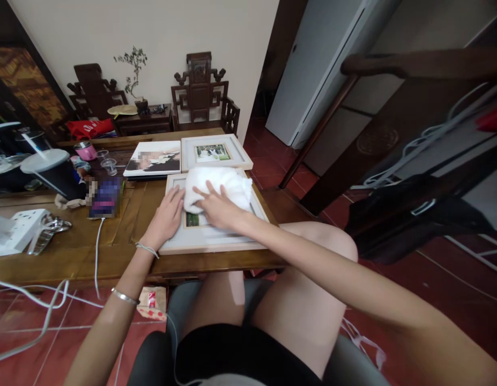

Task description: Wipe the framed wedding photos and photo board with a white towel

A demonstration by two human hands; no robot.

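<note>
A framed picture (171,247) with a pale wooden rim lies flat near the table's front edge. My left hand (165,214) rests on its left side, fingers stretched out and holding nothing. On top of the frame is a folded white cloth (236,187), which covers much of the small picture in the middle. My right hand (216,208) presses down on this cloth from above with its fingers spread.
Behind lie a second framed picture (187,153) and a white-edged photo panel (151,161). To the left are a phone (106,197) on a cable, a lidded dark cup (55,171) and a white power strip (19,230). A wooden chair (364,128) stands at the right.
</note>
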